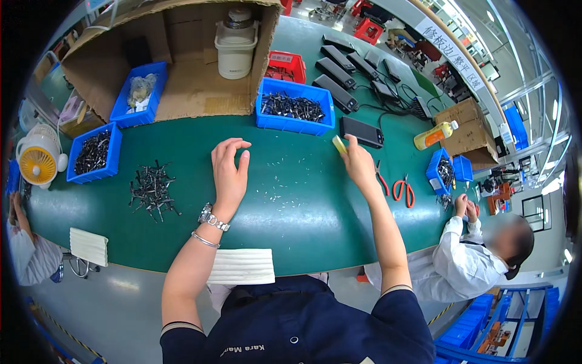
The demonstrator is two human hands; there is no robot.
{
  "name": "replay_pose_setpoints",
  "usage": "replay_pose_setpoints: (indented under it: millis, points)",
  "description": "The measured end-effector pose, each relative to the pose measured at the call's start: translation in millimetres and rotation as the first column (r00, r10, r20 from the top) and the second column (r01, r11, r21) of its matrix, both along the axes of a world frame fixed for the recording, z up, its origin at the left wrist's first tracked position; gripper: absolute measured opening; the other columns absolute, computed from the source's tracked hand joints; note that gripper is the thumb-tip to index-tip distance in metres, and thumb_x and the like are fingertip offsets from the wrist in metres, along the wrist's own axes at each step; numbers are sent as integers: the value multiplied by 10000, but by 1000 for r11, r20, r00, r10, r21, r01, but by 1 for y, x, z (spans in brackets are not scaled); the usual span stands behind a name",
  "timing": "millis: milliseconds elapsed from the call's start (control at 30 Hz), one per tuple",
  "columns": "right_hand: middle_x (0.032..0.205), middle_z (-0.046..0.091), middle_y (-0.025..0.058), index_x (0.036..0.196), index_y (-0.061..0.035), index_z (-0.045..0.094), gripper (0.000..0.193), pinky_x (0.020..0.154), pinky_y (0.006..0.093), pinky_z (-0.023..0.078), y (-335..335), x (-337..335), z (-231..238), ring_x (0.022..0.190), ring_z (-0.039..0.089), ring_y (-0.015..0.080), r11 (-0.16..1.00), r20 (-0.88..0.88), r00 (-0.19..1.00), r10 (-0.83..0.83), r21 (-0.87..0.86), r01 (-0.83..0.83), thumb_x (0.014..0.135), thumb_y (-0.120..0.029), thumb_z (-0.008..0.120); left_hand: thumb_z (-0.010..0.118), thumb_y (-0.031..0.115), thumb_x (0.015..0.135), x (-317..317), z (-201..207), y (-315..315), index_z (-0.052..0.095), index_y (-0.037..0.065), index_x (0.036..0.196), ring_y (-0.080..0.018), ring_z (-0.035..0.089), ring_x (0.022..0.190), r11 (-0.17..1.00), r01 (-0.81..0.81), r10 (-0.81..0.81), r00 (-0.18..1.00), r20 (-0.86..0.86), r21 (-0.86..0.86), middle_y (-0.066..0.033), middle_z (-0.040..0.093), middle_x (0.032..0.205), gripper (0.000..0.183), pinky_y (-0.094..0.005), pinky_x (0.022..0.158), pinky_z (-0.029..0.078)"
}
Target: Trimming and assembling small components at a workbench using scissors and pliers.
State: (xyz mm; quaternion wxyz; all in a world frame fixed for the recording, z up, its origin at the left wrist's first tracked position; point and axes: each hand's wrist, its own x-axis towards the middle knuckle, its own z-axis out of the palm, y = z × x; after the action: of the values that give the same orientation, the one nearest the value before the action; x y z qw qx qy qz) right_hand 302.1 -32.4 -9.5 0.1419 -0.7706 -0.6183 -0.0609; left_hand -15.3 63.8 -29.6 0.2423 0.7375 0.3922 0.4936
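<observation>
My left hand [230, 168] is held over the green table [315, 233], its fingers together and slightly bent and the thumb apart, with nothing in it. A small yellow block [339, 144], perhaps a sponge, is pinched in my right hand [359, 162]. Tiny white scraps [282, 185] lie scattered on the tabletop between my hands. Left of my left hand is a loose pile of small black parts [153, 190]. Beyond my hands, a blue bin [295, 126] holds many similar dark parts. A black box-shaped device [362, 132] lies just past my right hand.
Red-handled pliers [404, 192] lie right of my right forearm. A juice bottle [435, 135], several black devices [339, 73] and cables stand farther back. A large cardboard box [173, 60] is at the far left, near a small fan [40, 156]. Another person [467, 261] sits at the right.
</observation>
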Motion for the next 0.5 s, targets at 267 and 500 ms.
replay_pose_setpoints:
  millis: [267,500]
  points:
    - [787,557,96,782,-56,543,78,643,410,481,17,-23,-13,767,590,285,974,260,962,77,186,-129,756,-54,617,589,99,906,6,-1,6,621,77,1041,-285,510,1117,1000,-26,26,999,-24,-3,-97,593,1138,140,-403,986,378]
    - [764,506,49,794,-83,536,84,618,353,456,-4,-67,2,747,540,220,849,230,836,499,66,-525,754,-83,609,586,102,914,3,1,8,616,64,1058,-281,511,1123,999,-54,54,998,35,1,-103,591,1144,152,-398,994,377]
